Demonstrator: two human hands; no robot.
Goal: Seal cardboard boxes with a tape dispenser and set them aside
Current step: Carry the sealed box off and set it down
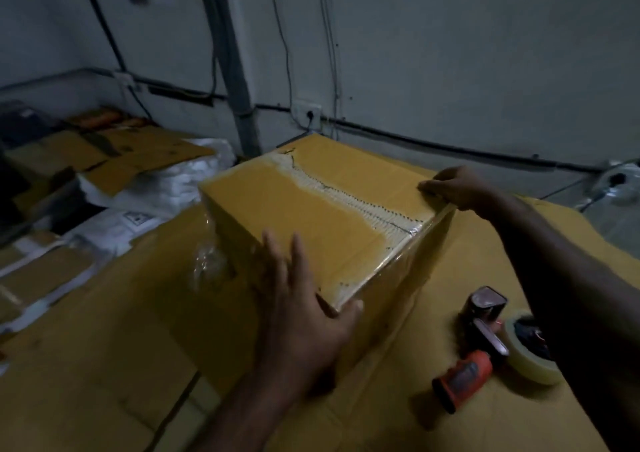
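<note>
A brown cardboard box [311, 209] stands on the cardboard-covered table [104, 330], its top seam covered by a strip of clear tape. My left hand [304, 316] lies with straight fingers on the box's near corner, the thumb against the near side. My right hand [453, 187] rests on the box's far right edge with the fingers bent over it, pressing the tape there. The tape dispenser [481, 341], orange-handled with a roll of clear tape, lies on the table to the right of the box, under my right forearm.
Flattened cardboard sheets [114, 154] and white plastic bags [166, 181] are piled at the left. More flat boxes [38, 275] lie at the near left. A grey wall with cables and a socket [310, 114] stands right behind the table.
</note>
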